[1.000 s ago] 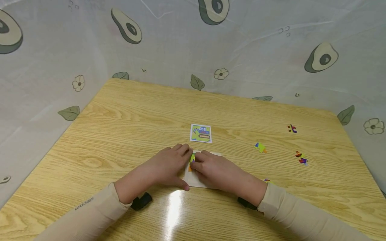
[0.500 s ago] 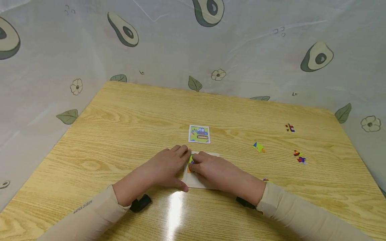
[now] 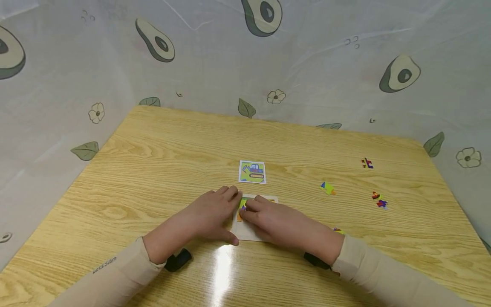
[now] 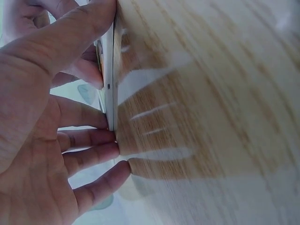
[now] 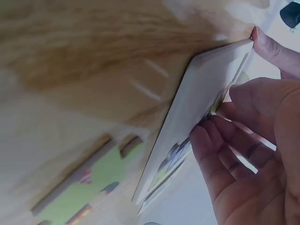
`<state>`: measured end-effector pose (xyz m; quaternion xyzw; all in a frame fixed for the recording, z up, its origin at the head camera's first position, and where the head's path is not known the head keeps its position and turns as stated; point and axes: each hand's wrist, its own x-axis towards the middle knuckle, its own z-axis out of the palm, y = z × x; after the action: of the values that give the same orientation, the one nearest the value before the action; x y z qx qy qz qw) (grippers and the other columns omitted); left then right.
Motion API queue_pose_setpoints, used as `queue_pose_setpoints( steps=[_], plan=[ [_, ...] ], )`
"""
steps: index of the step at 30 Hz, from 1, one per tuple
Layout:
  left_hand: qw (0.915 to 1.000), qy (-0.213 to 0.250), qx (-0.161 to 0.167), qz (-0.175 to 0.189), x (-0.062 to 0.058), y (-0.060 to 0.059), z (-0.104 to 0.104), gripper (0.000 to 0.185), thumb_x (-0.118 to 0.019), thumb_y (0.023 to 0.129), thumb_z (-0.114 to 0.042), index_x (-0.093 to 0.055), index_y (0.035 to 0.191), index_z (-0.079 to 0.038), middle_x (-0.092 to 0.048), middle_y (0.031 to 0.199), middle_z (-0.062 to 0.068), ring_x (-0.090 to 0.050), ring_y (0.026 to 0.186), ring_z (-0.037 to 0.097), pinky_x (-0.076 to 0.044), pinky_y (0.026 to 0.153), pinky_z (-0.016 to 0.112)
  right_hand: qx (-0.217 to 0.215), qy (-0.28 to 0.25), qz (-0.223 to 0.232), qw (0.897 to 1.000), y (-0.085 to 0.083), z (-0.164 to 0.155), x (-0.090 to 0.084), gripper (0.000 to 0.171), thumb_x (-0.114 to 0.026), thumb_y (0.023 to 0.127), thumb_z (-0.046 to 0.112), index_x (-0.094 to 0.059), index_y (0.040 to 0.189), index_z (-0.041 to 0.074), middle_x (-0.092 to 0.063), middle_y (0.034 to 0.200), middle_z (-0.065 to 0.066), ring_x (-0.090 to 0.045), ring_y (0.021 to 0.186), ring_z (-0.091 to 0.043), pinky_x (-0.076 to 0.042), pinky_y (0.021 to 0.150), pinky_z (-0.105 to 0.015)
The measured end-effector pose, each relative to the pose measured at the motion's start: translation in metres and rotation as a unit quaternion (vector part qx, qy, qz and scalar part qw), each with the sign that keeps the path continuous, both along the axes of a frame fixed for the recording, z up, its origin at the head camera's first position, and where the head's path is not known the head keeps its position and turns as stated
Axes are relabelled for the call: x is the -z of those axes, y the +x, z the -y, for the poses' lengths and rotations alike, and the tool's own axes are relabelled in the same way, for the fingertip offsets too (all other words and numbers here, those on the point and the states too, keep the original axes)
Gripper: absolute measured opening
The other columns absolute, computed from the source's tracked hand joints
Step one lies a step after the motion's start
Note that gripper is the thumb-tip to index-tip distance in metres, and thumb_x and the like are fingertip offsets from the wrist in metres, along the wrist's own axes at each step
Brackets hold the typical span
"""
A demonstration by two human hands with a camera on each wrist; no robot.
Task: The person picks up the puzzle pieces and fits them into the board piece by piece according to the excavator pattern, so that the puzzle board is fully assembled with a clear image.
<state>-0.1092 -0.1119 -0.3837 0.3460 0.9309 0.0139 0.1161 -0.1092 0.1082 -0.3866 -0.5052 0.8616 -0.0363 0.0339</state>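
A pale wooden puzzle tray (image 3: 245,232) lies flat between the hands, with colourful puzzle pieces (image 3: 240,215) along its left side. The left hand (image 3: 212,215) lies along the tray's left edge, its thumb at the near corner and its fingers stretched toward the far corner. In the left wrist view its fingertips (image 4: 123,168) touch the table right at the tray's side. Over the tray, the right hand (image 3: 274,217) pinches a puzzle piece (image 5: 218,100) with bent fingers and thumb, low at the tray's surface. Most of that piece is hidden by the fingers.
A square picture card (image 3: 252,172) of a blue digger lies just beyond the tray. Loose puzzle pieces are spread to the right: a green one (image 3: 327,188), a far dark one (image 3: 367,163), a red-and-purple group (image 3: 379,200), and one (image 3: 338,230) beside the right forearm.
The right hand has shifted slightly over the tray, and coloured pieces now show at its far right corner. The left hand stays at the edge. The head view has tilted a little.
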Motion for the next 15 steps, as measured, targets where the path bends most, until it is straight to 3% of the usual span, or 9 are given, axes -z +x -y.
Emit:
queue_pose_setpoints(
  steps=[8, 15],
  plan=[
    [0.9999, 0.000, -0.006, 0.011, -0.001, 0.000, -0.001, 0.113, -0.081, 0.077, -0.071, -0.042, 0.155, 0.000, -0.050, 0.147, 0.010, -0.053, 0.132, 0.028, -0.053, 0.099, 0.043, 0.020, -0.038, 0.064, 0.997, -0.006, -0.022, -0.008, 0.033, -0.061, 0.105, 0.015, -0.067, 0.137, 0.009, -0.066, 0.129, -0.003, -0.065, 0.115, -0.014, -0.058, 0.096, -0.031],
    [0.9997, 0.001, -0.013, 0.023, -0.001, -0.001, -0.001, 0.115, -0.080, 0.078, -0.071, -0.039, 0.159, -0.001, -0.047, 0.153, 0.011, -0.049, 0.140, 0.030, -0.051, 0.107, 0.048, 0.117, -0.060, 0.072, 0.989, -0.011, -0.071, -0.020, 0.033, -0.064, 0.104, 0.016, -0.067, 0.137, 0.009, -0.067, 0.129, -0.006, -0.069, 0.111, -0.018, -0.060, 0.092, -0.039]
  ],
)
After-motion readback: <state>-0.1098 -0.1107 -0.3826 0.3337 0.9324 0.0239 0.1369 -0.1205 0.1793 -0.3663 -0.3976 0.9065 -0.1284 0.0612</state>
